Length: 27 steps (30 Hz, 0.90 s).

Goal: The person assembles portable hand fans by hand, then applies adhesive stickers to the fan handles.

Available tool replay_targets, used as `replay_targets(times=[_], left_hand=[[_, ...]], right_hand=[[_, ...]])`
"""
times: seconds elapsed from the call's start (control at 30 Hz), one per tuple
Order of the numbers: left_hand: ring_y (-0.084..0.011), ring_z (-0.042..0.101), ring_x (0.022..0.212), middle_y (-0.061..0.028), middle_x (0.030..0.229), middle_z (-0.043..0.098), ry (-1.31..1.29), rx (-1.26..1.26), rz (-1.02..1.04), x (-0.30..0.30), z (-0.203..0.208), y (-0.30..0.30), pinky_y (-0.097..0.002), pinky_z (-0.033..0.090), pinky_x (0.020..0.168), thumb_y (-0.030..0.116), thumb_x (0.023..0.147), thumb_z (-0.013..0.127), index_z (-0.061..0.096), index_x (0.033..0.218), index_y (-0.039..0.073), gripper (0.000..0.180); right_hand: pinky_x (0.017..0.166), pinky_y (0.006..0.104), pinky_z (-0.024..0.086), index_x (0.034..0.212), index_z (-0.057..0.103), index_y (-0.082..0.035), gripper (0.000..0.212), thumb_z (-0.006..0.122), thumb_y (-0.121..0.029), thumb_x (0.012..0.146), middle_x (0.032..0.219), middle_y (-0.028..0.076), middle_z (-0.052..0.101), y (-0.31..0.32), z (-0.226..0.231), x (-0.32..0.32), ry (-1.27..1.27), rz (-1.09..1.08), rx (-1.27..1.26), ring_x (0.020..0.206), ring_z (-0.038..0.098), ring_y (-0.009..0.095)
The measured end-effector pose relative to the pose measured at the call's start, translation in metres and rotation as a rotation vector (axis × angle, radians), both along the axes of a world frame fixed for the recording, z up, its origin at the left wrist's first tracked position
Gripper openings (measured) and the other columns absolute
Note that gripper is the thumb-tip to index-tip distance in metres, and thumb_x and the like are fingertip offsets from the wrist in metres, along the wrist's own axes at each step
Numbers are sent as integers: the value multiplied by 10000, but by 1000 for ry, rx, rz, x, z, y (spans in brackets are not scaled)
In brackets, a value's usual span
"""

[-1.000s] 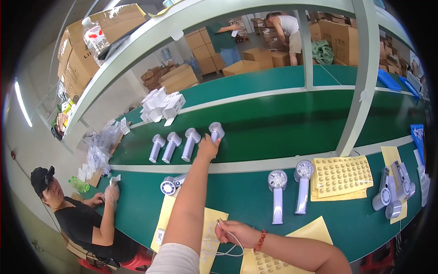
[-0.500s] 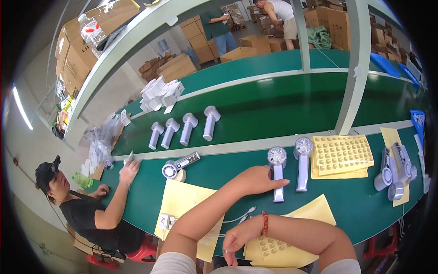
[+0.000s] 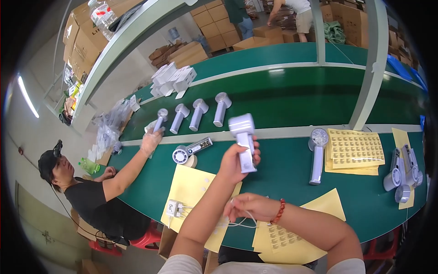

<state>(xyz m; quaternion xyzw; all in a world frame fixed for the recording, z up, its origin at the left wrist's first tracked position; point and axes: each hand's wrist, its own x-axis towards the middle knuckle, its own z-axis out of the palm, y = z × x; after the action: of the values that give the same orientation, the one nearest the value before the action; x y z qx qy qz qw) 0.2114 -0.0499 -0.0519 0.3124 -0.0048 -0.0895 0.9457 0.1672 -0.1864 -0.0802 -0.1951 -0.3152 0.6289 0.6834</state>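
Wrapped round the handle of a lavender handheld fan (image 3: 242, 125), my left hand (image 3: 232, 163) holds it upright above the green bench. My right hand (image 3: 253, 206), a red bead bracelet at its wrist, pinches a white charging cable (image 3: 248, 221) near my left forearm. The cable runs toward a white plug adapter (image 3: 174, 208) on a yellow sheet (image 3: 190, 185). Another lavender fan (image 3: 317, 157) lies on the bench to the right. Left of my left hand, a fan with a dark display strip (image 3: 194, 150) rests against a roll of tape (image 3: 191, 161).
Several fans (image 3: 198, 114) lie on the green belt, where a co-worker's gloved hand (image 3: 151, 140) grips one. White boxes (image 3: 173, 81) stand behind them. Yellow sticker sheets (image 3: 356, 150) and more fans (image 3: 401, 171) lie at right. A metal post (image 3: 368, 82) rises beyond the bench.
My left hand has lifted the fan off the bench and brought it left. My right hand has risen slightly and now holds the cable. The co-worker's hand has reached a fan on the belt.
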Motion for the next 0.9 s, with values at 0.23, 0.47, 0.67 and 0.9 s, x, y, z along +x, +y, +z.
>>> replay_targets(times=[0.23,0.47,0.67,0.9], left_hand=[[-125,480,767,-29,860,498,-15,-512,160,-13,-11,23,-214,440,638,254,852,552,504,999,53,253],[-120,466,760,-21,861,486,-11,-497,163,-17,-10,12,-231,439,634,317,895,504,496,1012,61,282],[-125,465,782,-26,882,478,-60,-434,151,-19,-9,10,-241,442,650,275,903,495,476,1064,69,262],[-119,460,797,-19,901,461,-114,-287,149,-20,-11,7,-248,437,675,219,872,547,448,1108,88,287]], right_hand=[[733,273,417,931,545,-12,417,302,-349,962,725,60,548,3,5,9,134,-361,-157,741,526,145],[692,270,401,845,522,-33,425,306,-382,955,667,41,511,4,2,14,170,-441,-237,672,491,148],[657,227,402,841,518,-56,433,263,-383,966,688,11,493,3,2,14,152,-431,-224,648,480,87],[663,228,396,823,509,-59,415,279,-375,966,673,19,488,3,0,11,183,-437,-190,651,475,104]])
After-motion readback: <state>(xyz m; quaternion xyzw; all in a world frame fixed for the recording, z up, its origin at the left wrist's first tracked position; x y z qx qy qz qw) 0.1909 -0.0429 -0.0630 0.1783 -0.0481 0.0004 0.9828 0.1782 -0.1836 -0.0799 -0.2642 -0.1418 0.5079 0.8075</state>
